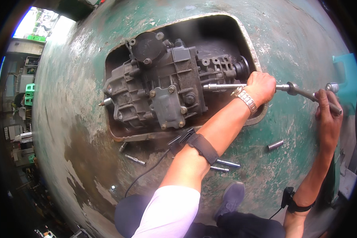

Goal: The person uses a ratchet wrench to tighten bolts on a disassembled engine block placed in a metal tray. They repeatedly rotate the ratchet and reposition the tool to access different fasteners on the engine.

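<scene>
A dark cast gearbox lies in a metal tray on the green floor. A steel socket extension bar runs horizontally from the gearbox’s right side to a ratchet handle angled down to the right. My left hand, with a watch at the wrist, grips the bar near the tray’s right rim, crossing in front of part of the tray. My right hand is closed round the handle toward its outer end. Whether the socket sits on a bolt is too small to tell.
Loose steel sockets and bars lie below the tray, another socket to its right. My shoe is at the bottom. A turquoise plastic stool stands far right; shelves with green crates line the left.
</scene>
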